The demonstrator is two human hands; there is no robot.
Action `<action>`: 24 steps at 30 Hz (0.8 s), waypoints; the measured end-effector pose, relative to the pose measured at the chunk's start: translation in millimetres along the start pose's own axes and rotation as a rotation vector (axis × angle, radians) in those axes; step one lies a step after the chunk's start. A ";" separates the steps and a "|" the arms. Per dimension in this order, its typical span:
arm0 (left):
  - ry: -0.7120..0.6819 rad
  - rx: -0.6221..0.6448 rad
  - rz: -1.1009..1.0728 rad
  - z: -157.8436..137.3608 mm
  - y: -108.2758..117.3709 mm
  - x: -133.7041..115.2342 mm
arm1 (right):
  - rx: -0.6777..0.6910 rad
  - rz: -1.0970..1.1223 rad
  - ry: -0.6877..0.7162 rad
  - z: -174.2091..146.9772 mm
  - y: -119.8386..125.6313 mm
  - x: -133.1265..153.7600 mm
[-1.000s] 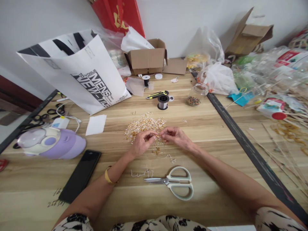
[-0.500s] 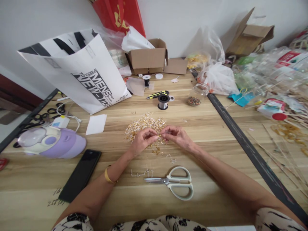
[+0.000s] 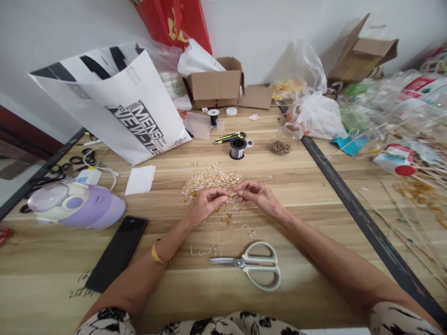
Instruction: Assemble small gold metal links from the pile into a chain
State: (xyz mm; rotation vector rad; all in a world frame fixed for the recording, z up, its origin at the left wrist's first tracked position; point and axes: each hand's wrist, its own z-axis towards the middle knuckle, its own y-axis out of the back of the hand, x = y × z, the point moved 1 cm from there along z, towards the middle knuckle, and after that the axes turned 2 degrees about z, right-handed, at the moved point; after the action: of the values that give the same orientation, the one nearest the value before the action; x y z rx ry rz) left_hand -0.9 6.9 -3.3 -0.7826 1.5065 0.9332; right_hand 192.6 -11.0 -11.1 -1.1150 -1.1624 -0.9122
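The left hand [image 3: 207, 204] and the right hand [image 3: 257, 195] are close together, fingertips pinching a small gold piece [image 3: 231, 195] over the near-right side of a jewelry heap [image 3: 199, 183] in the table's [image 3: 307, 186] middle. Toward the near edge lie scissors [image 3: 238, 262], close to a silver chain [image 3: 201, 253]; a wire spool [image 3: 238, 152] stands behind the heap, and a paper bag [image 3: 94, 102] fills the far left corner.

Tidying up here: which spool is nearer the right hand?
The silver-wound spool, beside the cutter, is nearer the right hand; the black-wound spool, with a white top, stands farther back.
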 end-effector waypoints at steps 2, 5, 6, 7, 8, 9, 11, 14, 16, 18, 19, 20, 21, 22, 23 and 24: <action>0.022 0.006 -0.016 -0.4 0.8 -1.2 | 0.003 0.013 -0.018 1.1 2.2 -1.7; 0.034 0.021 -0.022 -0.6 1.7 -2.6 | -0.004 0.048 -0.054 2.8 5.2 -5.1; 0.037 0.027 -0.022 -0.5 1.8 -2.8 | -0.007 0.067 -0.066 3.3 5.7 -6.0; 0.039 0.032 -0.025 -0.4 1.8 -2.7 | -0.010 0.088 -0.078 3.6 6.0 -6.7; 0.042 0.033 -0.031 -0.2 1.8 -2.5 | -0.010 0.110 -0.090 3.9 6.1 -7.1; 0.046 0.034 -0.038 0.0 1.8 -2.2 | -0.010 0.129 -0.102 4.0 6.0 -7.4; 0.050 0.025 -0.052 0.8 1.8 -1.0 | -0.012 0.158 -0.119 4.2 6.0 -7.7; 0.048 0.014 -0.048 2.2 1.8 1.6 | -0.021 0.180 -0.127 4.5 6.3 -8.7; 0.041 0.010 -0.035 3.3 1.8 3.3 | -0.022 0.182 -0.128 4.6 6.4 -9.7; 0.029 0.002 -0.026 4.1 1.9 4.4 | -0.018 0.177 -0.131 4.4 6.0 -10.3; 0.023 -0.004 -0.023 4.3 2.0 4.4 | -0.016 0.177 -0.133 4.3 5.6 -10.3; 0.019 -0.008 -0.016 4.4 2.0 4.2 | -0.015 0.178 -0.135 4.0 5.0 -10.1; 0.016 -0.012 -0.007 4.3 2.1 3.6 | -0.014 0.179 -0.139 3.7 4.4 -9.7; 0.012 -0.014 0.007 4.1 2.2 2.8 | -0.011 0.179 -0.143 3.3 3.6 -9.2; 0.009 -0.014 0.024 3.8 2.3 1.8 | -0.006 0.179 -0.149 2.9 2.7 -8.7; 0.005 -0.011 0.042 3.5 2.3 0.8 | 0.002 0.177 -0.155 2.6 1.8 -8.1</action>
State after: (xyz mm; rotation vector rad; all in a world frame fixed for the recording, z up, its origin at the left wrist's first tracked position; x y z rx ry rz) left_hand -1.5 11.1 -4.0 -0.7647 1.5279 0.9723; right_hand 192.2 -8.1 -19.4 -1.2835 -1.1679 -0.6979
